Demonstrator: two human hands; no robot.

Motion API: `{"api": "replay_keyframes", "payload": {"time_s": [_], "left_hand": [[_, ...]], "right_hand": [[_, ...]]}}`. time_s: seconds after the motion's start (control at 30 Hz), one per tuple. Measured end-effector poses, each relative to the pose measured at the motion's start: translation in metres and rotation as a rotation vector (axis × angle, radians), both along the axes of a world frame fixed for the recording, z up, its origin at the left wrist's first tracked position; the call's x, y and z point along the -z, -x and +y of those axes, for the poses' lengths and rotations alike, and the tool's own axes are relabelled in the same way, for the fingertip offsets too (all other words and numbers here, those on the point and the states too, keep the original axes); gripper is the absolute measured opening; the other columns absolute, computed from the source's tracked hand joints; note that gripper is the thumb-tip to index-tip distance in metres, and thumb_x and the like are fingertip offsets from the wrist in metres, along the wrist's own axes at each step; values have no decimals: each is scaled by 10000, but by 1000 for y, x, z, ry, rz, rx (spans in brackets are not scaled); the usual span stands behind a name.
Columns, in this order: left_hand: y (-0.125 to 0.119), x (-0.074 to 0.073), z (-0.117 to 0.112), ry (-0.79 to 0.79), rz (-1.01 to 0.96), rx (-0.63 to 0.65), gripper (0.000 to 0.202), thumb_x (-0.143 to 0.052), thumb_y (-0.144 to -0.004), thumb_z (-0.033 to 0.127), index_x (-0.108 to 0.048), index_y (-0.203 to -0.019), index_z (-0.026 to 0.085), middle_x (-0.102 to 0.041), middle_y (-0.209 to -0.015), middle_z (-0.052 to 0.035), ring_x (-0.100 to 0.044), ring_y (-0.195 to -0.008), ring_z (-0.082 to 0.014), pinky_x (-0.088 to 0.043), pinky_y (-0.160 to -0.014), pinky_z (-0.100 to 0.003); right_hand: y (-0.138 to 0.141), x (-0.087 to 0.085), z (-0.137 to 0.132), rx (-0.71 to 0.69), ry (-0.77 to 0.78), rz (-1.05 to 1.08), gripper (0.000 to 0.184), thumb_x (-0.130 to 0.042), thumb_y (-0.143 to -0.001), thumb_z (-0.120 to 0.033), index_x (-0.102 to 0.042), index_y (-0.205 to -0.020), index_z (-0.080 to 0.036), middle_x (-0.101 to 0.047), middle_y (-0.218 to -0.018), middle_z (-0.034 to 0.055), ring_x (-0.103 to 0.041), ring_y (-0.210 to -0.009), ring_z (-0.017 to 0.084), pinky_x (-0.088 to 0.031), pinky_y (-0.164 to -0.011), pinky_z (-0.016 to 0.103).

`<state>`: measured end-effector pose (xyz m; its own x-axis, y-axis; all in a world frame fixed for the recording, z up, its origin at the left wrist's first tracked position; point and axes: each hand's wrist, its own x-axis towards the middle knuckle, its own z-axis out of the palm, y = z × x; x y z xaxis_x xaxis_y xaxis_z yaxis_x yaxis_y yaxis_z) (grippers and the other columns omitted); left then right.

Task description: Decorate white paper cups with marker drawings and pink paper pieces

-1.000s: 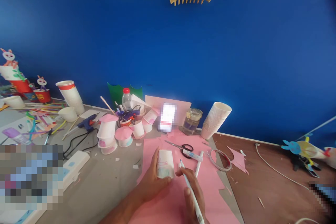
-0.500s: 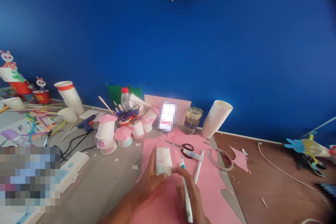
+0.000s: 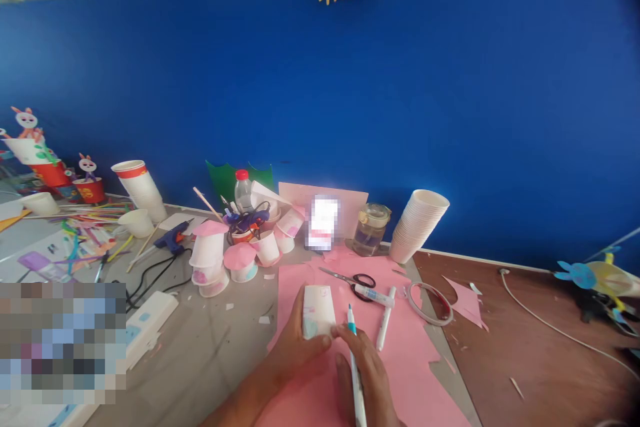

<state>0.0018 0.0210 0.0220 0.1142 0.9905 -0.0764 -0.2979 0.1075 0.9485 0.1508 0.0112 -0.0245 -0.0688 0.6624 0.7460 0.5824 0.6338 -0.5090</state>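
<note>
My left hand (image 3: 303, 347) is wrapped round a white paper cup (image 3: 320, 310) with faint pink and teal marks and a small drawn shape near its upper right. In my right hand (image 3: 367, 373) is a white marker (image 3: 356, 373) with a teal tip end pointing up and away from me. A finger of that hand touches the lower right of the cup. Both hands are over a sheet of pink paper (image 3: 410, 360). Just beyond them lie scissors (image 3: 350, 279), a glue stick-like white tube (image 3: 373, 295) and another white marker (image 3: 385, 327).
A roll of tape (image 3: 431, 303) lies at the pink sheet's right edge. Behind stand a stack of paper cups (image 3: 419, 227), a glass jar (image 3: 371, 230) and a lit phone (image 3: 323, 221). Pink-topped cup houses (image 3: 207, 257), a glue gun (image 3: 173, 237) and a power strip (image 3: 153, 320) are leftward.
The view has shifted slightly, so most things appear a little farther right. The cup looks turned a little, with its small drawn mark showing more clearly. Both hands keep their hold.
</note>
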Motion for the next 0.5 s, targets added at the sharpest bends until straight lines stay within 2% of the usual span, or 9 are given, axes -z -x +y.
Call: {"api": "replay_keyframes", "payload": {"time_s": [0.13,0.23,0.37,0.5], "left_hand": [[-3,-5,-2,-7,-42,15,770,-764,-691,359,-356,-1337,261,-578,-999,-54,-545,-929,-219,-425,-812,-333],[-4,-9,-2,22,-54,38,705,-763,-690,355,-402,-1288,260,-579,-1002,-45,-546,-944,-221,-425,-823,-339],[-4,-10,-2,20,-82,53,761,-755,-703,329,-333,-1336,312,-590,-1021,-22,-554,-950,-201,-424,-840,-342],[-4,-8,-3,56,-125,55,791,-758,-702,315,-313,-1355,325,-606,-958,-11,-570,-911,-191,-433,-817,-333]], "right_hand": [[-5,-5,4,-68,-84,-60,414,-489,-894,-200,-463,-1307,-227,-652,-1086,69,-632,-998,237,-562,-817,373],[-6,-11,6,-107,-112,-50,452,-485,-880,-150,-433,-1323,-225,-653,-1056,68,-631,-982,225,-561,-811,358],[-4,-18,7,-126,-95,-30,433,-472,-883,-137,-429,-1307,-210,-649,-1054,85,-626,-994,230,-552,-818,364],[-5,-25,8,-236,-18,58,338,-427,-908,-149,-455,-1240,-203,-645,-1010,82,-630,-967,208,-548,-809,345]]}}
